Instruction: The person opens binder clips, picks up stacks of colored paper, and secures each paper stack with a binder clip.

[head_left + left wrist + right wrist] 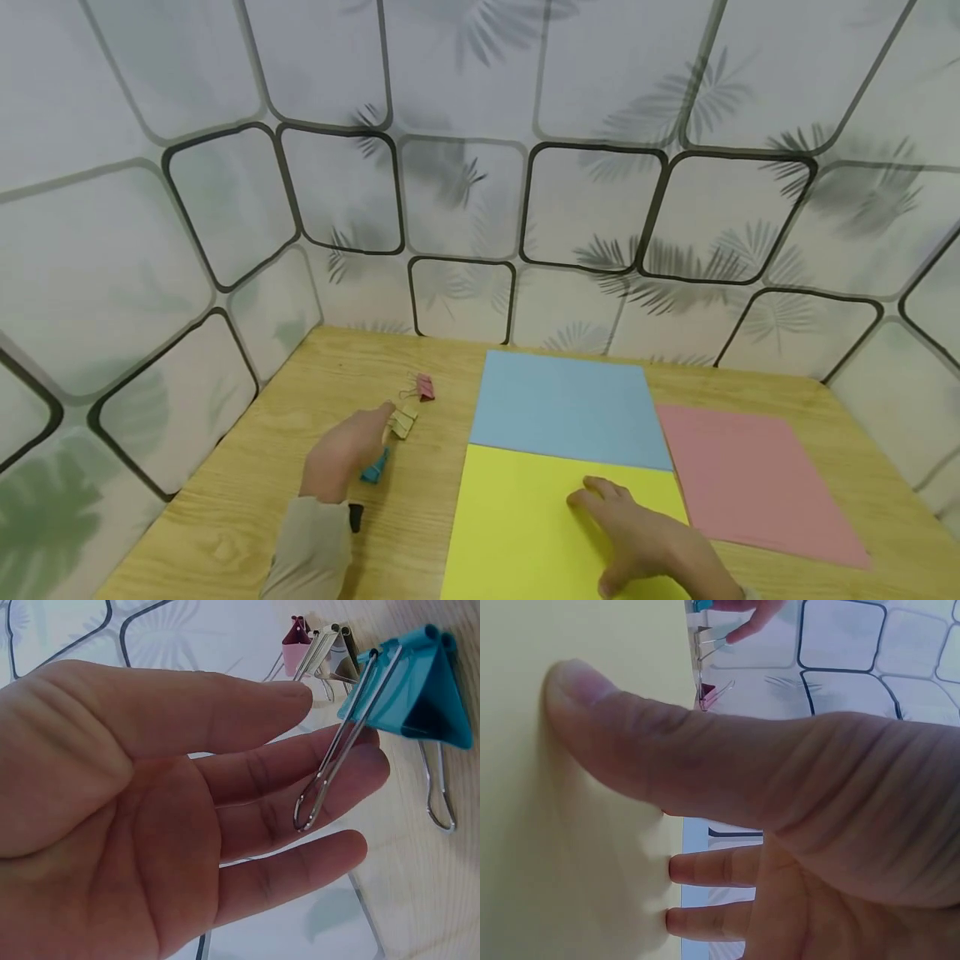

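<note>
My left hand hovers by a row of binder clips on the left of the table, its thumb and fingers extended and apart. Beside it lies a teal binder clip; in the left wrist view a wire handle of this clip overlaps the fingers, not pinched. By the fingertips is a pale yellow binder clip, and a pink binder clip sits farther back. With thumb and fingertips spread, my right hand rests on a yellow sheet, holding nothing.
A light blue sheet lies behind the yellow one. To their right is a pink sheet. The wooden table meets a patterned wall covering at the back and left.
</note>
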